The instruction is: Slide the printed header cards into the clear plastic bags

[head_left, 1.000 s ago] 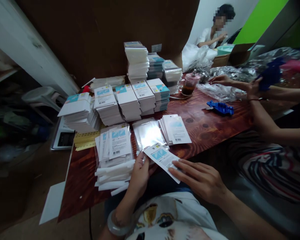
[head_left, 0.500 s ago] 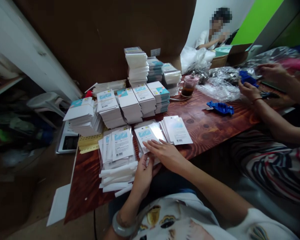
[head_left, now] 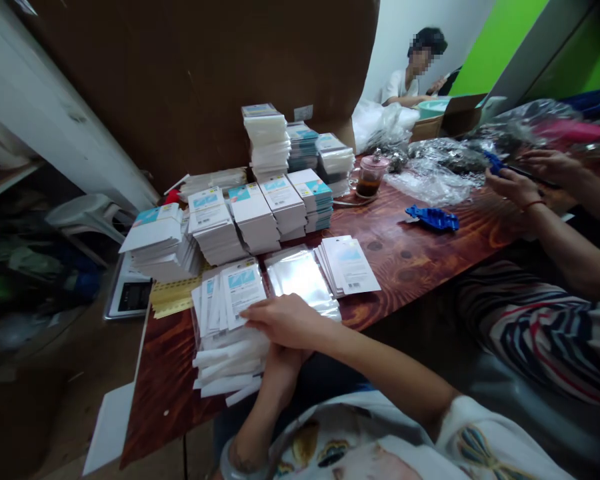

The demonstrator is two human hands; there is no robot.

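Note:
My right hand [head_left: 286, 321] reaches leftward over the near edge of the table. Its fingers are pressed together at the lower edge of a printed card [head_left: 244, 283] on the left pile; whether they grip it is hidden. Beneath my right wrist, my left hand [head_left: 283, 365] is mostly covered and its fingers do not show. White strips [head_left: 230, 367] stick out below the left pile. Just beyond my right hand lies a stack of shiny clear plastic bags [head_left: 300, 275]. To its right is a fanned set of printed cards [head_left: 349, 265].
Tall card stacks [head_left: 211, 230] stand behind. A pink-lidded glass cup [head_left: 370, 177] and a blue plastic part [head_left: 433, 219] are further right. A co-worker's hands [head_left: 517, 183] hold another blue part; another person sits beyond. A scale [head_left: 133, 293] is at the left.
My right hand has moved left from the middle stack to the left pile, passing over my left hand. The printed card on the middle stack is gone, leaving shiny bags in view.

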